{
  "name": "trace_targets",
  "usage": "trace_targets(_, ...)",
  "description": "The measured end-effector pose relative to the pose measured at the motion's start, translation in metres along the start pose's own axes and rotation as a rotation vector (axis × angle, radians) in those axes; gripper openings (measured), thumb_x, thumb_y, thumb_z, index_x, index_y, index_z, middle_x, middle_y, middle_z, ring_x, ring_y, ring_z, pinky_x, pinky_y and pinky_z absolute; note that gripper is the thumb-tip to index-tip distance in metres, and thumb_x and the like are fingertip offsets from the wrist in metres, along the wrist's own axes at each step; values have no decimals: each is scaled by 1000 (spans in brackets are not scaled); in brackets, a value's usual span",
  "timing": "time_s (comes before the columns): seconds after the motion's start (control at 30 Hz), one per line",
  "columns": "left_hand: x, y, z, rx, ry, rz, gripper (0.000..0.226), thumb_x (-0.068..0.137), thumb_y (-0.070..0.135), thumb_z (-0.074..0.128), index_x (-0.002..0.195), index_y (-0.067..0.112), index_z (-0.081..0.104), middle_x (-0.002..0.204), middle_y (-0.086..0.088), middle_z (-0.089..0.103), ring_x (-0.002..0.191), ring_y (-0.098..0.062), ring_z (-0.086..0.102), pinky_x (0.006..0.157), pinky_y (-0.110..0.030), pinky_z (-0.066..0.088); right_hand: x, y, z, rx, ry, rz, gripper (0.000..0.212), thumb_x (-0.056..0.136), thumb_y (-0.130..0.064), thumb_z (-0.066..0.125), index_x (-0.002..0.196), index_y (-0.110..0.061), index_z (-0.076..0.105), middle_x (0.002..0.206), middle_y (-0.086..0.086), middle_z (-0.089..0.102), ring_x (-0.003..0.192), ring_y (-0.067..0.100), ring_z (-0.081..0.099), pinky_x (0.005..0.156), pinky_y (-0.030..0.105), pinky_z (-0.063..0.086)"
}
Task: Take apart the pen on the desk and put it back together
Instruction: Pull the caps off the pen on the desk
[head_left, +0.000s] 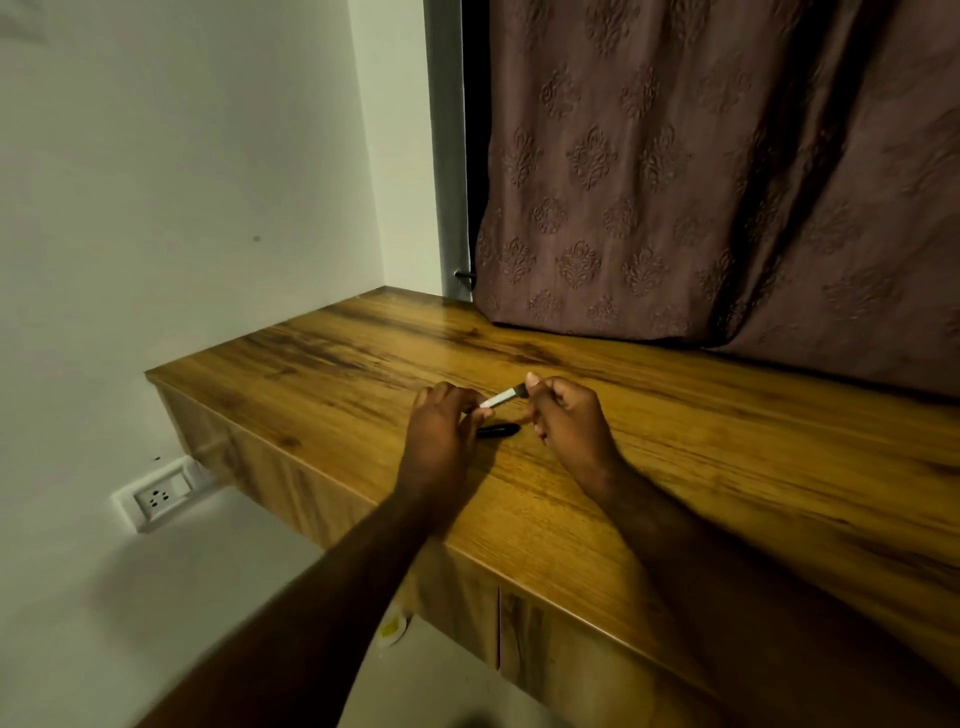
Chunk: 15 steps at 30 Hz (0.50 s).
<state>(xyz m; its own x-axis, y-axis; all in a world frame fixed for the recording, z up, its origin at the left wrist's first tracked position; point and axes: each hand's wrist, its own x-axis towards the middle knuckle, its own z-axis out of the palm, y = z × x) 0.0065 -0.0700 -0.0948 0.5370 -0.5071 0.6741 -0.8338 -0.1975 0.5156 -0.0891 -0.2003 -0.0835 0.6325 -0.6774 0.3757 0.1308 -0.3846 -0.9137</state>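
A slim white pen part (500, 399) with a dark end is held in the air just above the wooden desk (675, 452), slanting up to the right. My left hand (441, 431) pinches its lower left end. My right hand (566, 421) pinches the dark upper end between thumb and fingers. Below the two hands a black pen piece (497, 430) lies flat on the desk, partly hidden by my left fingers.
A brown patterned curtain (701, 182) hangs over the desk's back edge. A white wall (182, 182) stands to the left, with a socket plate (158, 499) low down. The desk's left edge runs close to my left hand.
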Motion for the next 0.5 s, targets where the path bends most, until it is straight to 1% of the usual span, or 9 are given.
trace_targets(0.03,-2,1,1,27,-24,30,10,90,16,62,95,11,68,94,-7,62,90,-24,53,76,-36,42,-4,-3,2,61,-9,33,34,96,-27,55,70,-6,60,52,0,52,41,6,42,43,20,35)
trace_targets(0.1,-3,3,2,92,-66,79,20,89,24,56,96,10,68,91,-10,63,87,-30,54,74,-40,44,-12,-7,2,180,-6,84,29,96,-20,56,74,-2,60,55,3,52,38,4,39,38,17,31)
trace_targets(0.17,-4,5,4,193,-137,126,27,90,29,50,101,11,68,93,-9,63,87,-30,54,74,-42,44,-17,-6,-1,260,8,148,22,95,-16,57,80,-1,62,62,7,55,41,6,42,38,18,31)
trace_targets(0.23,-6,6,4,286,-170,166,21,92,25,55,106,14,67,96,-7,64,89,-28,54,75,-40,43,-20,-6,-6,312,33,196,14,93,-13,60,86,-2,64,66,9,58,47,10,46,39,19,33)
trace_targets(0.3,-8,9,2,338,-174,188,22,92,29,55,106,16,68,97,-5,64,90,-26,53,74,-38,41,-21,-5,-10,340,39,219,9,91,-10,63,86,-3,66,68,13,58,50,13,47,40,21,34)
trace_targets(0.37,-9,14,0,366,-182,201,36,90,39,44,101,15,69,93,-6,66,88,-27,55,72,-37,41,-22,-6,-9,336,-7,226,8,90,-7,64,86,0,67,65,14,58,49,14,47,40,21,35)
trace_targets(0.43,-10,18,-3,371,-183,210,47,87,44,36,96,13,70,90,-8,67,85,-28,56,71,-37,43,-23,-7,-7,307,-70,225,9,89,-6,64,87,3,67,60,10,59,47,13,46,41,21,36)
trace_targets(0.5,-10,19,-4,366,-192,200,45,86,42,37,93,13,70,88,-8,67,84,-28,58,70,-37,44,-23,-8,-6,279,-108,224,10,89,-6,64,87,2,69,57,7,59,46,12,47,42,21,37)
